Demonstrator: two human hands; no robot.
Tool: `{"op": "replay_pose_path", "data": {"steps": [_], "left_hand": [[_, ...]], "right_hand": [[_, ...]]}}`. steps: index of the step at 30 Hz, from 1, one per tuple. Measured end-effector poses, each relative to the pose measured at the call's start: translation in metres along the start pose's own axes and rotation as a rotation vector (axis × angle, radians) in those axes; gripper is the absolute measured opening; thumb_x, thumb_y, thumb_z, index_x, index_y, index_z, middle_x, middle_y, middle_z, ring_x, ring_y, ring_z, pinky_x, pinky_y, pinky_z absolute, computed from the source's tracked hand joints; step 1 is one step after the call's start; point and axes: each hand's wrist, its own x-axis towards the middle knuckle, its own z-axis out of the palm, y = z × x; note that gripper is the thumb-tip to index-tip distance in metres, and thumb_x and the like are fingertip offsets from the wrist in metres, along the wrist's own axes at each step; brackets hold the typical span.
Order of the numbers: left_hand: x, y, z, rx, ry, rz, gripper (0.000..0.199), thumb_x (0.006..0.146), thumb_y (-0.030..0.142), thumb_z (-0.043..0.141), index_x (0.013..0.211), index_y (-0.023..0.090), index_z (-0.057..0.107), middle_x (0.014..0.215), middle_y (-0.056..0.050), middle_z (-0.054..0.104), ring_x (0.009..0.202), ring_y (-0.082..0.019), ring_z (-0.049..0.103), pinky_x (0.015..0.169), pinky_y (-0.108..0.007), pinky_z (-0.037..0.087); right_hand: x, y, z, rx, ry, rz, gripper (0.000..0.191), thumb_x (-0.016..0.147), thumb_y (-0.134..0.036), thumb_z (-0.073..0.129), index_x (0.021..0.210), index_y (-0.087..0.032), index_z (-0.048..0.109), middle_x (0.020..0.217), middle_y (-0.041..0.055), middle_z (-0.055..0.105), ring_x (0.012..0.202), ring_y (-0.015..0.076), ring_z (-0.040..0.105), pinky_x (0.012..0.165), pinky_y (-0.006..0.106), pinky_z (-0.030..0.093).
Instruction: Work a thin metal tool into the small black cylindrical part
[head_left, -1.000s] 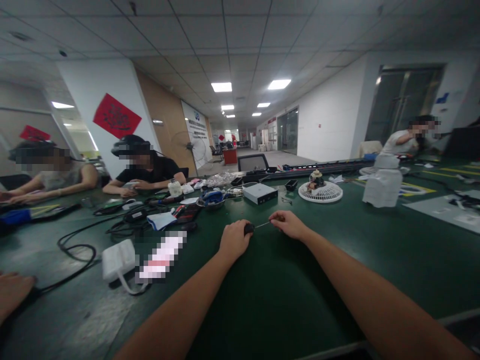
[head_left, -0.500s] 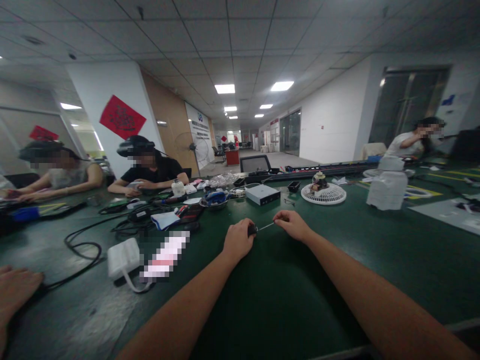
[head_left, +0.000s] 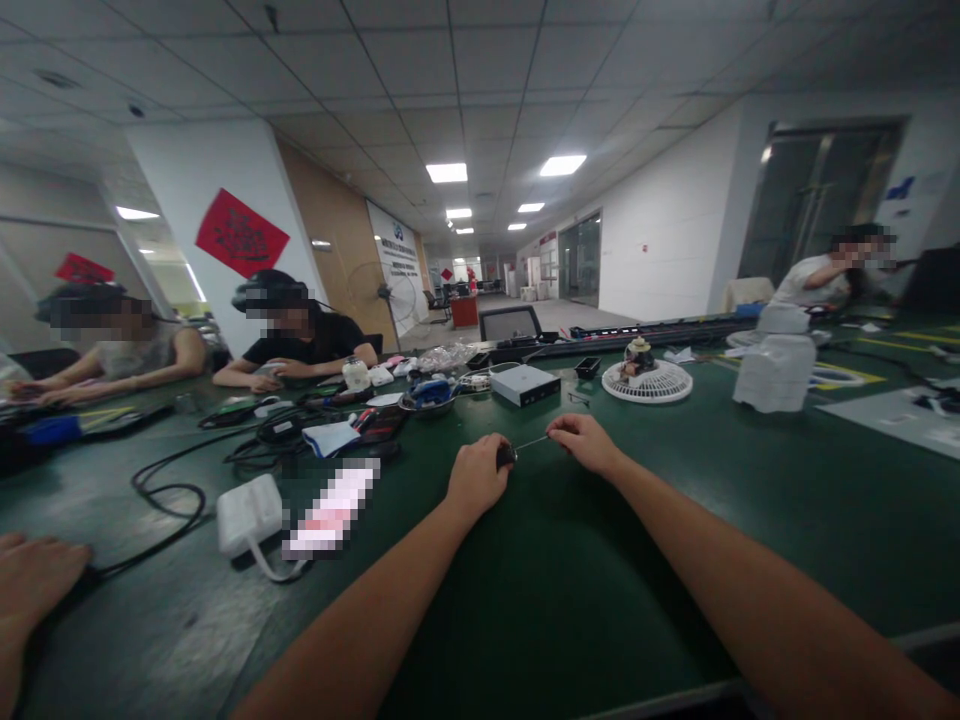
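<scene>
1. head view: a small black knob (head_left: 507, 455) with a thin metal wire (head_left: 531, 442) poking out of it is held up just above the green table (head_left: 600, 590), near the middle, between the two hands.
2. the left hand (head_left: 475, 475) has its fingers curled and pressed together around the knob.
3. the right hand (head_left: 584, 445) has its fingertips (head_left: 559, 424) pinching the far end of the wire.
4. farther off on the table are a flat white box (head_left: 525, 385) and a round white fan (head_left: 646, 382).
5. to the left are a white power brick (head_left: 247, 515) with black cables (head_left: 169, 510) near it, and a steel bowl (head_left: 429, 397).
6. to the right stands a big white plastic bottle (head_left: 776, 372).
7. a person in a black shirt (head_left: 304, 340) and a person in a gray top (head_left: 131, 350) sit at the far left. a person in a white shirt (head_left: 814, 285) is at the far right. another person's hand (head_left: 37, 585) lies on the table at the near left.
</scene>
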Motion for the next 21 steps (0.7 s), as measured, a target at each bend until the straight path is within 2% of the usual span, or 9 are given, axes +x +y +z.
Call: {"op": "replay_pose_path", "data": {"steps": [2,5,10,14,18,21], "left_hand": [[0.0002,0.0001,0.0003,0.000,0.001,0.004,0.024,0.084,0.019,0.066,0.107,0.023,0.062,0.108,-0.005,0.070,0.102,-0.024,0.064,0.092,-0.037,0.044],[0.0002,0.0004,0.0004,-0.001,0.000,0.006,0.024,0.084,0.019,0.066,0.107,0.023,0.062,0.108,-0.005,0.070,0.102,-0.024,0.064,0.092,-0.036,0.044],[0.0000,0.0011,-0.0006,-0.002,0.003,0.018,0.024,0.083,0.018,0.066,0.106,0.024,0.062,0.108,-0.005,0.070,0.102,-0.023,0.064,0.091,-0.036,0.044],[0.0001,0.0026,-0.0021,0.009,-0.011,0.018,0.024,0.084,0.020,0.066,0.108,0.024,0.062,0.110,-0.005,0.069,0.101,-0.023,0.064,0.091,-0.036,0.044],[0.0002,0.0035,-0.0024,0.024,-0.020,0.013,0.023,0.085,0.021,0.065,0.108,0.023,0.062,0.112,-0.005,0.069,0.102,-0.022,0.064,0.090,-0.035,0.045],[0.0000,0.0028,-0.0017,0.025,-0.021,0.026,0.023,0.086,0.022,0.066,0.109,0.023,0.061,0.112,-0.004,0.069,0.102,-0.023,0.064,0.091,-0.035,0.045]], "right_hand": [[0.0001,0.0003,-0.0002,-0.004,0.021,0.014,0.021,0.083,-0.032,0.060,0.088,-0.016,0.073,0.073,0.0032,0.070,0.059,0.0153,0.060,0.057,0.026,0.046],[-0.0002,0.0011,-0.0007,-0.019,0.020,0.012,0.014,0.078,-0.029,0.065,0.081,-0.017,0.073,0.075,0.0045,0.071,0.067,0.0170,0.063,0.062,0.027,0.047],[-0.0002,0.0030,-0.0002,-0.002,0.001,0.017,0.022,0.083,-0.034,0.060,0.088,-0.017,0.072,0.073,0.0031,0.070,0.059,0.0154,0.060,0.057,0.026,0.046],[0.0009,0.0036,-0.0007,-0.018,0.003,0.012,0.017,0.078,-0.031,0.065,0.081,-0.016,0.073,0.075,0.0040,0.071,0.066,0.0165,0.062,0.063,0.026,0.047],[0.0017,0.0024,-0.0010,-0.009,-0.019,0.042,0.025,0.083,-0.034,0.059,0.089,-0.015,0.072,0.069,0.0019,0.068,0.055,0.0139,0.057,0.055,0.025,0.045],[0.0013,0.0015,-0.0010,-0.031,-0.021,0.053,0.022,0.082,-0.032,0.061,0.087,-0.014,0.073,0.070,0.0026,0.068,0.056,0.0132,0.056,0.054,0.024,0.043]]}}
